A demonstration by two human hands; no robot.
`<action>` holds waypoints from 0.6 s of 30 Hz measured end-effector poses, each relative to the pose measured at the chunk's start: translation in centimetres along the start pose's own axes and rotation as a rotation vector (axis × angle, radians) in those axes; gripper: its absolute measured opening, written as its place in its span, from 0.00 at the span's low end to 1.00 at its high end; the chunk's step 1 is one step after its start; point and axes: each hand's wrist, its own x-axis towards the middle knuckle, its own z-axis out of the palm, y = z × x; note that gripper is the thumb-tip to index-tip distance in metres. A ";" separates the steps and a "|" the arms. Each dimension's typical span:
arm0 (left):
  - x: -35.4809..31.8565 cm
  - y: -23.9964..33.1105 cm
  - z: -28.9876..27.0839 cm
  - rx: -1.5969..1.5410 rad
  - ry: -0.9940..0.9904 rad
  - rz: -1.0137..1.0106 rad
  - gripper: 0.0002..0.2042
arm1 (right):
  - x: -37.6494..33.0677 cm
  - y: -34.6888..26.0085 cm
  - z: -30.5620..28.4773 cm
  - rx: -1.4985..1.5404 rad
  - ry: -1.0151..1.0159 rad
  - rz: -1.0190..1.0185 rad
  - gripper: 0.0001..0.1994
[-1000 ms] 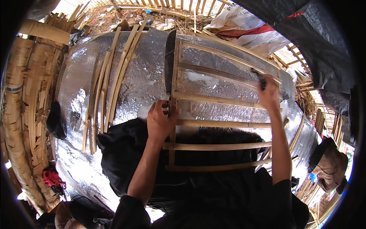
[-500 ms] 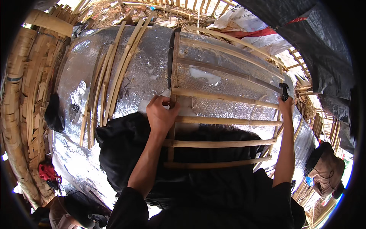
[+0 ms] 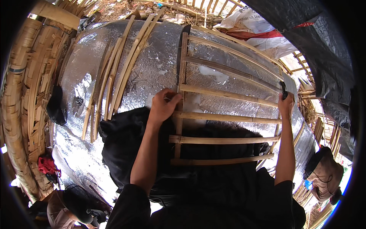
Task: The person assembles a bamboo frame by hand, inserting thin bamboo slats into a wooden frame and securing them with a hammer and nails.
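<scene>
A bamboo-slat frame [image 3: 225,116] lies over a silver foil sheet [image 3: 152,68] and a black cloth [image 3: 122,141]. My left hand [image 3: 163,106] grips the frame's left upright rail near the second crossbar. At the frame's right edge my right hand [image 3: 286,104] holds a small dark tool [image 3: 283,90], its tip against the right rail. Both forearms reach up from the lower edge in dark sleeves.
Several loose bamboo strips [image 3: 114,72] lie on the foil to the left. Woven bamboo walling [image 3: 26,95] curves along the left. A white sack [image 3: 263,30] and black tarpaulin [image 3: 324,49] sit top right. A brown bag [image 3: 324,179] lies at the right, a red item [image 3: 47,166] lower left.
My right hand with the tool has moved from the frame's upper right down to the right rail. The left hand has stayed on the left rail.
</scene>
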 end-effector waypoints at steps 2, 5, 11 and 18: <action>0.6 -0.4 0.0 -0.149 0.038 -0.018 0.11 | -0.5 -3.0 -1.8 0.047 0.108 -0.144 0.14; 0.8 1.3 0.3 -0.138 -0.038 0.043 0.15 | -1.4 -9.3 -2.4 0.212 0.008 -0.188 0.16; 1.0 1.4 -0.1 0.181 -0.133 0.311 0.20 | -4.9 -19.5 -3.7 0.483 -0.423 -0.289 0.17; 0.9 0.6 -0.4 -0.039 -0.145 0.086 0.18 | -6.6 -20.4 -3.4 0.523 -0.456 -0.378 0.16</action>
